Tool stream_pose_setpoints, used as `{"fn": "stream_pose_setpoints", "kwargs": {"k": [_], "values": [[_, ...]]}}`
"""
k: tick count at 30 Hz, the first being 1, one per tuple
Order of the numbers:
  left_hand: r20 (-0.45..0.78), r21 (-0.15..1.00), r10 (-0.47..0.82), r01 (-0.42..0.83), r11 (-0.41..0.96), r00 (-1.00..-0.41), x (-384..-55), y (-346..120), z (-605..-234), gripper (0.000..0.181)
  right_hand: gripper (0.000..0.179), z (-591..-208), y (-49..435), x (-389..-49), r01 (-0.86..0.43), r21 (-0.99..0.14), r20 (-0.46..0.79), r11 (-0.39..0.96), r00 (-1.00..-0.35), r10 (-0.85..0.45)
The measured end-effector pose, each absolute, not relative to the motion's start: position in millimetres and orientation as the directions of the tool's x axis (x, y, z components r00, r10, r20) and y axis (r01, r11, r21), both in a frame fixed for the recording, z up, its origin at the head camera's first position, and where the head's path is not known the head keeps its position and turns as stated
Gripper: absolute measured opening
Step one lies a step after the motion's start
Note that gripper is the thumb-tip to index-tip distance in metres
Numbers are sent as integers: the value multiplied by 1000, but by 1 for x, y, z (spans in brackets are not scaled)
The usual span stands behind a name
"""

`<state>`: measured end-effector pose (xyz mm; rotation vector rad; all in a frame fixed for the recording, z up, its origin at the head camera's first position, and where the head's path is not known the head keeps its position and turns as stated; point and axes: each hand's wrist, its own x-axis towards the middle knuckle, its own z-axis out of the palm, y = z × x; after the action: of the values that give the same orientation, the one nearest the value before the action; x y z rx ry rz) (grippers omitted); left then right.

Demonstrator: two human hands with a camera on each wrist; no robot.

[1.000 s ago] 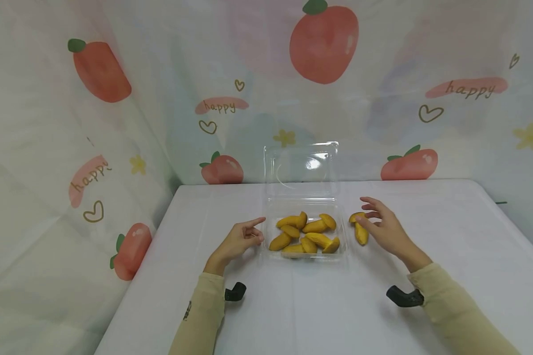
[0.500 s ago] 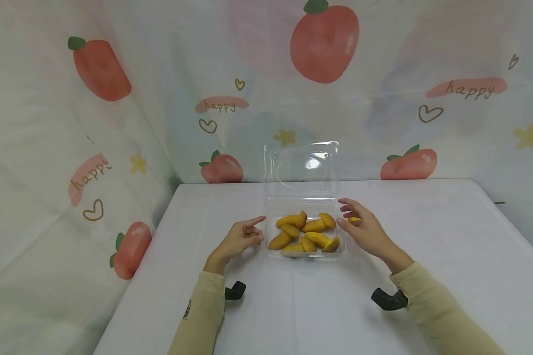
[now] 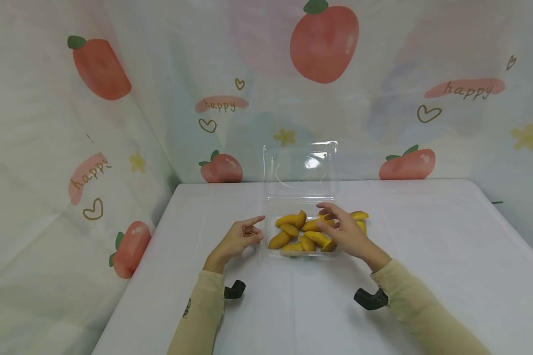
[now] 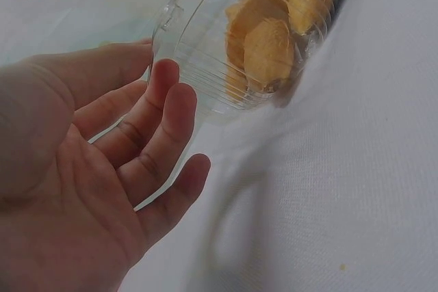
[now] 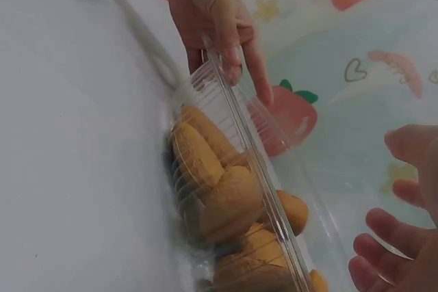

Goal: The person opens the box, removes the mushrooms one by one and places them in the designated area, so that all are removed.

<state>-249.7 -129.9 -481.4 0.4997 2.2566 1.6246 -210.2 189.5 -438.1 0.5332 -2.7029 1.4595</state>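
In the head view, a clear plastic clamshell box (image 3: 268, 207) stands with its lid (image 3: 299, 167) raised at the back. Several yellow mushrooms (image 3: 290, 220) lie inside it. My left hand (image 3: 235, 241) is at the box's left side, its fingertips right at the rim and the fingers loosely bent. Over the right part of the box hovers my right hand (image 3: 346, 231), fingers spread and nothing between them, as the right wrist view also shows. It partly hides the mushrooms below. Just right of the box, another mushroom (image 3: 360, 215) lies on the table, partly covered by that hand.
A white cloth covers the table (image 3: 293, 305). Behind it hangs a curtain (image 3: 360, 128) printed with fruit, hearts and words, which also runs along the left side. A black curved piece shows at each wrist, near the beige sleeves.
My right hand has moved left, from above the mushroom on the table to above the box, holding nothing. That mushroom stays on the table. The left hand keeps its place.
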Motion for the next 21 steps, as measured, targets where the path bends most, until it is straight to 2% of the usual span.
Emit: {"fn": "stream_pose_setpoints", "kwargs": {"k": [13,21], "values": [[-57,951,460,93,296,-886,-252,-130,-486,61,47,-455,165,-214,-325,-828,167,456,-920,-354],[-51,949,445,96,301,-894,-250,-130,-483,60,49,-463,158,-218,-319,-805,122,499,-914,-388]]}}
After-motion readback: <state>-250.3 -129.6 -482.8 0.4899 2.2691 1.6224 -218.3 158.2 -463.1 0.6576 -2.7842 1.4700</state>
